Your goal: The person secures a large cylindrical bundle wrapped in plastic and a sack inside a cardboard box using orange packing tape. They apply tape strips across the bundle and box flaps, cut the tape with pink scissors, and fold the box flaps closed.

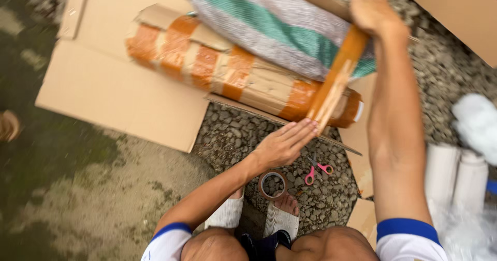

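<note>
Here, the biggest thing before you is the flattened cardboard sheet [103, 85] spread over the upper left of the frame, lying partly on gravel ground [243, 131]. On it, running from upper left toward the centre right, lies a long cardboard-wrapped bundle [259, 82] banded with orange tape. A green and grey striped sack [279, 25] rests against the bundle's upper side, reaching the top centre of the frame.

At the far right edge stand two white rolls [458, 180], with something white and fluffy just above them; it is too blurred to say what it is.

Your right hand [374, 12], at the top right, is raised and closed around the upper end of a strip of orange tape [336, 80]. The strip slants down across the bundle's right end toward the centre. Your left hand [284, 144], in the middle of the frame, is open and flat, fingers together, with its fingertips touching the strip's lower end.

Below that hand, on the gravel, a tape roll [273, 185] lies flat just above your sandalled foot [282, 214]. Pink-handled scissors [317, 169] lie near it to the right.
</note>
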